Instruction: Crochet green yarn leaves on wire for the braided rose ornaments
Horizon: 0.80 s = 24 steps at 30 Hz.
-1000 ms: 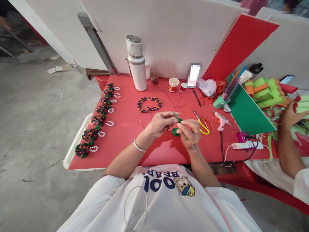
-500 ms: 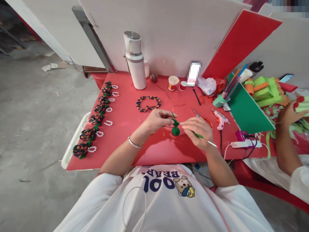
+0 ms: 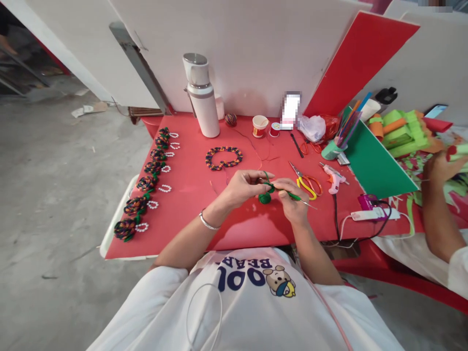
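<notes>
Left hand [image 3: 243, 187]: pinching green yarn piece [image 3: 269, 187], between both hands. Right hand [image 3: 295, 204]: gripping green-handled hook [image 3: 294, 196]. Green ball [image 3: 264, 199]: just below. Scissors [image 3: 299, 175]: near, rightward. Yarn flowers [image 3: 146, 184]: well apart, along tabletop [image 3: 190, 209]'s left edge.

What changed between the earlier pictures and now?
Since half a second ago, the right hand moved leftward toward the left hand, uncovering more of the scissors. It still grips the green-handled hook; the left still pinches the green yarn. The flask and cup stayed put.
</notes>
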Tool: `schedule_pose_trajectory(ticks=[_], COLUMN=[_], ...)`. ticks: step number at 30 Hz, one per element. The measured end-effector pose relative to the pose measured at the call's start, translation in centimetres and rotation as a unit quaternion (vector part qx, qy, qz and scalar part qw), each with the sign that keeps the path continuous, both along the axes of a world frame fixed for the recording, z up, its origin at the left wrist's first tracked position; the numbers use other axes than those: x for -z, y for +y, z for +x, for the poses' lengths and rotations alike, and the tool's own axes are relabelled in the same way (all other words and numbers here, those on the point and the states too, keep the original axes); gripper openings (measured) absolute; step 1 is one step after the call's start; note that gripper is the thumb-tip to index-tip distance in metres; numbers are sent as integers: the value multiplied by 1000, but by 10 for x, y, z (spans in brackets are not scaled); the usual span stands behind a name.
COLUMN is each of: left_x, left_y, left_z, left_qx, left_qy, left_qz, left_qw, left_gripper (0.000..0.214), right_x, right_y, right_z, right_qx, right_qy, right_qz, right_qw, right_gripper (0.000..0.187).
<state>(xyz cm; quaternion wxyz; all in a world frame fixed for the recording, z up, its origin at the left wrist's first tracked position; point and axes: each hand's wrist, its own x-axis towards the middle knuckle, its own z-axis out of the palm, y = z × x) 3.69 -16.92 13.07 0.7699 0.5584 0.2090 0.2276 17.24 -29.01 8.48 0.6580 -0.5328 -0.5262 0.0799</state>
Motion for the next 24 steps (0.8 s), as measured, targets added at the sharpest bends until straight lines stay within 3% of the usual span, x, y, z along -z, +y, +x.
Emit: schedule_pose_trajectory(ticks=[3, 5, 9, 13, 17, 21, 24], left_x=[0, 1, 7, 6, 0, -5, -7], left_y=[3, 1, -10, -18, -8, 4, 7], left_z=[-1, 1, 12, 15, 4, -5, -6], left_qx=[8, -25, -110, -85, -9, -4, -3], left_qy=[7, -1, -31, -43, -8, 4, 6], left_qz=[23, 33, 14, -70, -110, -79, -54], left_qw=[1000, 999, 993, 993, 994, 997, 999], left_gripper=[37, 36, 44, 47, 43, 40, 37], right_x=[-7, -11, -9, 2, -1, -14, -24], right_y=[-6, -9, -10, -4, -4, -9, -14], right_z=[6, 6, -4, -9, 5, 22, 27], right_qx=[-13, 2, 110, 185, 136, 42, 26], right_qy=[-27, -72, -235, -288, -279, -277, -279], right_qz=[10, 19, 45, 96, 107, 67, 42], right_qw=[1000, 997, 965, 935, 944, 958, 959], right_gripper=[17, 16, 28, 29, 23, 24, 21])
